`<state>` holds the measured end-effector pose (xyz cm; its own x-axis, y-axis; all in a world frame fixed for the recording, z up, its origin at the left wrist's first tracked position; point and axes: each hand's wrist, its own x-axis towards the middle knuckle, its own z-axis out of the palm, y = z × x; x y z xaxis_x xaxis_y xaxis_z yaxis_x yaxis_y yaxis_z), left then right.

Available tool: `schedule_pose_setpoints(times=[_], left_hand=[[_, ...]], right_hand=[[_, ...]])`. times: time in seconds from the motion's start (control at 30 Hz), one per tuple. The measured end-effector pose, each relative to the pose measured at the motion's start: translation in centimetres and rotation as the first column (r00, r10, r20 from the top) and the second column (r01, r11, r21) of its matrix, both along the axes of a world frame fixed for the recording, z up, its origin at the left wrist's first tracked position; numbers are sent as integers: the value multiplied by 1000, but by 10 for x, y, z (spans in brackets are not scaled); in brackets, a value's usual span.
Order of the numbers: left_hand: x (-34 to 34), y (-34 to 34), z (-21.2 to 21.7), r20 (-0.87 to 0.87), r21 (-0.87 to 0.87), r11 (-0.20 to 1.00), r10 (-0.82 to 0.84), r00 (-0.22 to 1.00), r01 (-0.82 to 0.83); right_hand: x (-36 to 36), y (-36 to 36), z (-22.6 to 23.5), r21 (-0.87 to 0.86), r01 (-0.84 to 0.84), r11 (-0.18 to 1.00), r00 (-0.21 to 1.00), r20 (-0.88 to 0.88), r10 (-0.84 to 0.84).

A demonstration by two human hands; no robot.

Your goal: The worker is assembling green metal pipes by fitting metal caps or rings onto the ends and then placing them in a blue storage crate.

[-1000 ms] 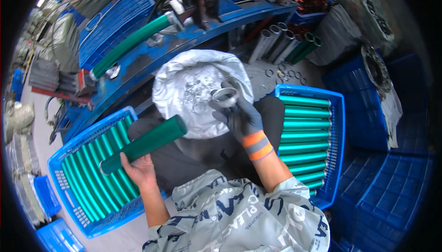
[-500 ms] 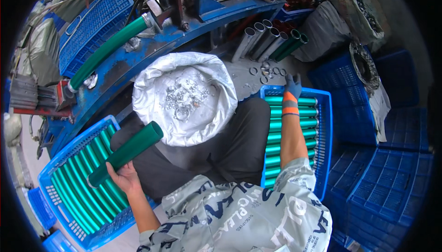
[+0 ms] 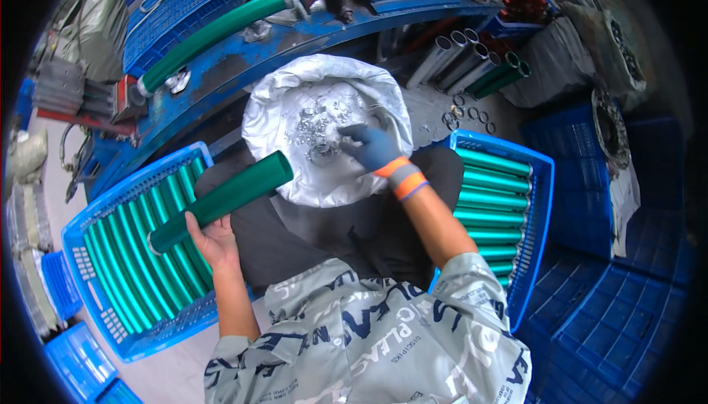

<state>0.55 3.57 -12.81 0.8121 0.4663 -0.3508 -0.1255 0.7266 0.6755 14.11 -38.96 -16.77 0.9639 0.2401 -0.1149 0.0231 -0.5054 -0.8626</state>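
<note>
My left hand (image 3: 216,240) is closed around the lower part of a dark green tube (image 3: 240,186). The tube slants up to the right, its open end near the rim of a white sack (image 3: 269,94). Inside the sack lies a heap of small shiny metal pieces (image 3: 313,127) with some rings. Over that heap reaches my right hand (image 3: 372,147), in a blue-grey glove with an orange cuff. Its fingers look stretched out and parted, slightly blurred, and I see nothing held in them. Beneath my left hand, a blue crate (image 3: 74,238) holds several shiny green tubes (image 3: 136,267).
On the right stands another blue crate (image 3: 542,219) of green tubes. Metal rings (image 3: 472,114) lie on the floor near upright silver and green tubes (image 3: 464,61). A blue workbench (image 3: 221,72) carries a long green tube (image 3: 214,39). Stacked blue crates (image 3: 605,301) stand far right.
My right hand has swung left from the far end of the right crate to over the sack. My left hand keeps its hold on the green tube. The whole view has shifted.
</note>
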Motion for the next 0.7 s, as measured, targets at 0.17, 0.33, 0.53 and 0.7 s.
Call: schedule_pose_setpoints(times=[0.17, 0.33, 0.53, 0.7], left_hand=[[23, -33, 21, -77, -93, 992, -92, 993, 85], [-12, 0, -10, -92, -99, 995, -10, 996, 1], [-34, 19, 34, 2, 23, 1000, -4, 1000, 4], [-44, 34, 32, -5, 35, 999, 22, 1000, -22]], right_hand=[[-1, 24, -150, -585, 32, 810, 918, 338, 208], [-25, 80, -148, -139, -45, 989, 915, 391, 97], [-18, 63, -141, -489, 69, 870, 794, 555, 249], [-23, 84, -40, -296, 188, 936, 947, 307, -93]])
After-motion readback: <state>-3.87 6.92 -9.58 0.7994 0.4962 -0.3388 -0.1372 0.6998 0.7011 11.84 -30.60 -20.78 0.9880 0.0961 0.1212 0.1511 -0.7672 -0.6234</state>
